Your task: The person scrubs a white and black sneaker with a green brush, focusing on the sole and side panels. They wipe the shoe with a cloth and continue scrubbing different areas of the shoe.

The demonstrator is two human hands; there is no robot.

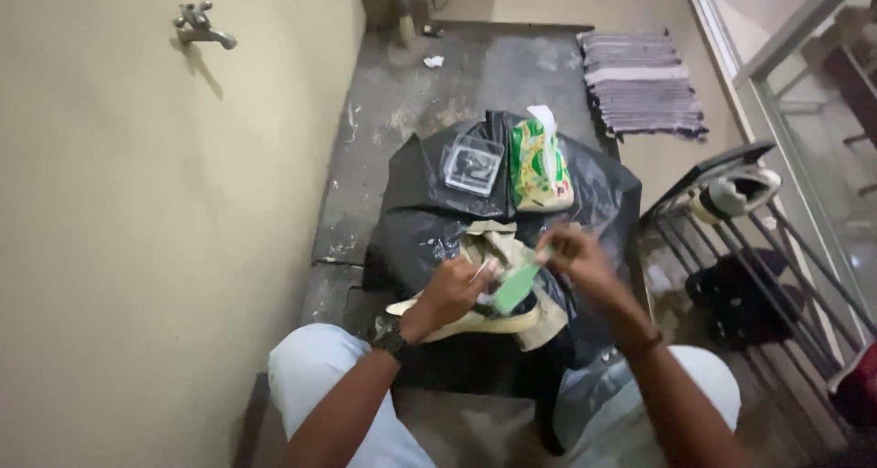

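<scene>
My left hand (pixel 449 293) grips a beige shoe (pixel 475 324) that lies on its side over a black plastic sheet (pixel 420 212). A watch sits on that wrist. My right hand (pixel 577 258) holds the top end of a green, flat brush-like object (pixel 514 288) against the shoe. A beige cloth (pixel 498 244) lies under and behind the shoe. Both my knees in light trousers frame the bottom of the view.
A green tissue pack (pixel 539 167) and a clear plastic container (pixel 473 164) rest on the far part of the sheet. A tap (pixel 201 27) juts from the cream wall at left. A metal shoe rack (pixel 740 240) stands right, a striped mat (pixel 639 83) beyond.
</scene>
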